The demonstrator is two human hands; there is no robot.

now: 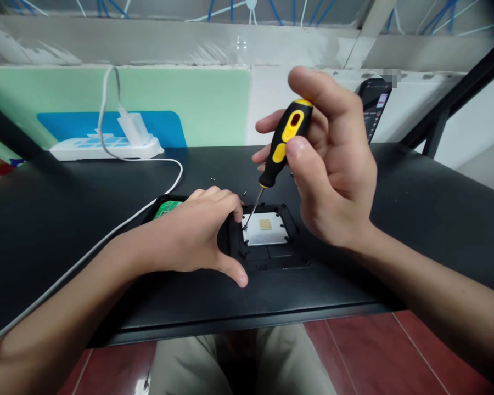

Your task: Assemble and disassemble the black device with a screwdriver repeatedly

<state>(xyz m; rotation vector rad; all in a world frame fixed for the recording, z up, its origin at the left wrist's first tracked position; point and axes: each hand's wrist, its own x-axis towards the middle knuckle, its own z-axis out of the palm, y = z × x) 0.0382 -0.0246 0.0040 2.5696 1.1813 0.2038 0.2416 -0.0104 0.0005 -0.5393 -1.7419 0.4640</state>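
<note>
My right hand holds a black and yellow screwdriver by its handle, tilted, with the thumb and fingers around it. The screwdriver's tip meets the left edge of a silver metal plate, which bears a small tan square. This plate sits inside a black plastic casing on the dark table. My left hand rests at the casing's left side, its thumb and fingers spread apart around that edge. Behind my left hand a green circuit board in a black frame is partly hidden.
Small screws lie on the black table behind the casing. A white power strip with a charger stands at the back left; its white cable runs forward. A phone leans at the back right.
</note>
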